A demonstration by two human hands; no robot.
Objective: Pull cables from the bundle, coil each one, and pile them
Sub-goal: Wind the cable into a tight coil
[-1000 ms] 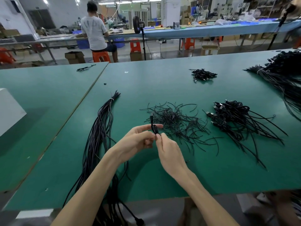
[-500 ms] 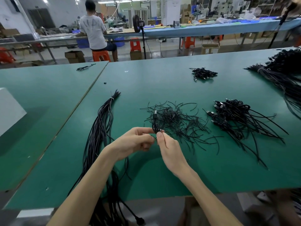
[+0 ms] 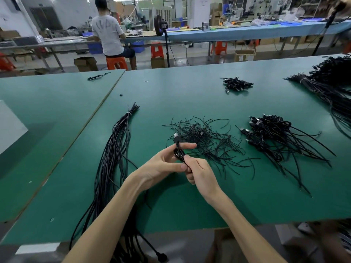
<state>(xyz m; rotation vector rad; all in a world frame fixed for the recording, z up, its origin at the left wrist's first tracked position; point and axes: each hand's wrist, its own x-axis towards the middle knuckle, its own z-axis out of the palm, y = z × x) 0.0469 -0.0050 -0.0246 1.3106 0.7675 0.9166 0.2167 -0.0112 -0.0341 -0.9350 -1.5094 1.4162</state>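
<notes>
A small black coiled cable [image 3: 179, 153] with a USB plug pointing up is held between both hands over the green table [image 3: 190, 95]. My left hand [image 3: 163, 166] grips the coil between thumb and fingers. My right hand [image 3: 199, 171] pinches the coil's lower right side with curled fingers. The long tied bundle of black cables [image 3: 112, 158] lies to the left and hangs over the near edge. A pile of coiled cables [image 3: 269, 137] lies at the right.
Loose black twist ties [image 3: 205, 139] are scattered just beyond my hands. A small cable heap [image 3: 236, 84] sits farther back, and a large dark bundle [image 3: 330, 86] at the far right. A person [image 3: 109, 33] sits with their back turned at another bench.
Both hands stay together on the coil; my left fingers have opened out a little and the plug now sticks up above them. My right hand has shifted slightly lower on the coil.
</notes>
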